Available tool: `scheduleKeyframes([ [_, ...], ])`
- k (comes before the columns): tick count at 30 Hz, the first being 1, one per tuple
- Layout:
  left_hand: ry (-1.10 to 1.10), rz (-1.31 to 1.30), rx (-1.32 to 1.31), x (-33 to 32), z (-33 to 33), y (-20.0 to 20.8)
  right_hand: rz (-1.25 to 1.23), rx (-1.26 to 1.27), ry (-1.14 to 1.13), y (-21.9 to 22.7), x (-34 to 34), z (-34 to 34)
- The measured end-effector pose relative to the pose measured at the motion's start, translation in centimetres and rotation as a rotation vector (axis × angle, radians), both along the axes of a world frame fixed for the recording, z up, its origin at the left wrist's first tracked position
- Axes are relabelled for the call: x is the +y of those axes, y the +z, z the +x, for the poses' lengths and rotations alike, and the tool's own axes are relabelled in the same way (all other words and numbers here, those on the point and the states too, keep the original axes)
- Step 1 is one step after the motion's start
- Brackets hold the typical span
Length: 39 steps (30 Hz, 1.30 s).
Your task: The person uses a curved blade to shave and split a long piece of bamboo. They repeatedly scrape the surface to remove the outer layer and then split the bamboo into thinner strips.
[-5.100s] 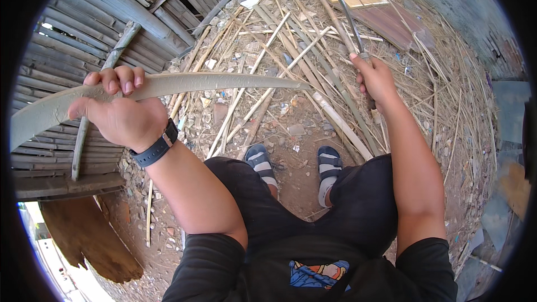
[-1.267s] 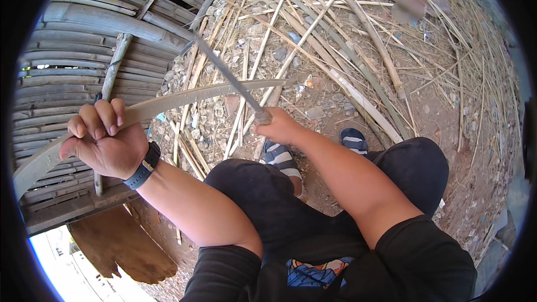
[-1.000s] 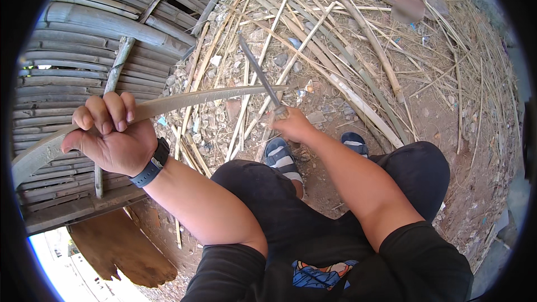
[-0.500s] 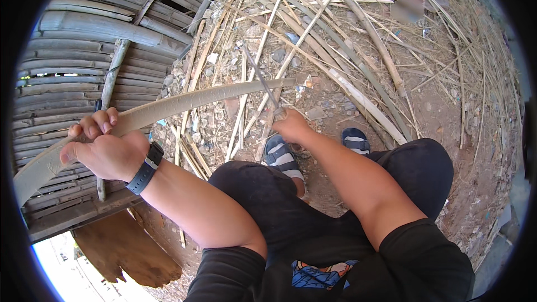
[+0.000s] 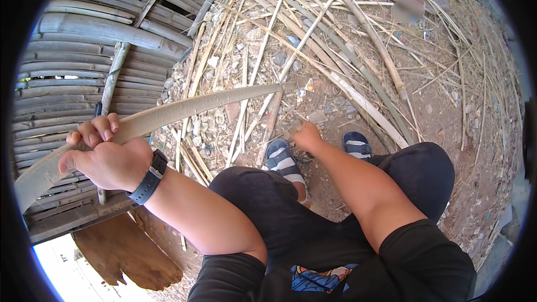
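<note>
A long, broad bamboo strip (image 5: 196, 104) runs from the lower left edge to above my feet, bowed by the lens. My left hand (image 5: 109, 154), with a dark watch (image 5: 149, 178) at its wrist, is wrapped round it near its left end, the fingers curled over the upper edge. Beyond the strip's far end and nearer to me, my right hand (image 5: 306, 137) is closed round the handle of a long-bladed knife (image 5: 293, 130). Its blade is hardly visible at this moment, seemingly thin or smeared by motion. The hand is apart from the strip.
Split bamboo strips (image 5: 262, 67) and poles (image 5: 366, 22) lie crisscross over stony ground ahead. A slatted bamboo wall (image 5: 67, 72) stands at the left, with a torn brown sheet (image 5: 128, 249) below it. My sandalled feet (image 5: 282, 159) are close to the right hand.
My right hand has moved a little to the right and toward me with the knife, whose blade showed clearly before. The left hand still grips the bamboo strip, barely shifted.
</note>
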<state>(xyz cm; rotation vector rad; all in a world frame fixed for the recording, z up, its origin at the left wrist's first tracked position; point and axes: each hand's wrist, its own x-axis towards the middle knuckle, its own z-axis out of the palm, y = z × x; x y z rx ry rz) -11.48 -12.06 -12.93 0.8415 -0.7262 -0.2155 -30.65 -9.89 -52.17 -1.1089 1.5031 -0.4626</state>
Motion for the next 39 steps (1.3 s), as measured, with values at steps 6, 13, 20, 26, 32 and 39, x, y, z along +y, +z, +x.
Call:
scheduleKeyframes([
  [6,0.068,0.006,-0.003,0.1,-0.2,-0.1,-0.335,-0.266,0.129,11.3,-0.5,5.4],
  [13,0.172,0.023,0.026,0.3,1.0,0.1,0.422,-0.054,0.009,0.7,-0.2,-0.4],
  [20,0.247,0.035,-0.004,-0.1,0.3,-0.3,-0.292,-0.235,0.042,8.8,-0.2,4.5],
  [26,0.111,-0.005,-0.030,-0.1,0.7,-0.6,-0.107,-0.042,0.096,0.6,0.0,1.7],
  [32,0.207,0.013,-0.012,0.1,1.9,-0.5,0.035,-0.039,0.076,5.4,-0.7,2.2],
  [39,0.087,-0.016,-0.010,0.3,1.1,-0.6,-0.486,-0.303,0.359,14.4,-1.9,5.9],
])
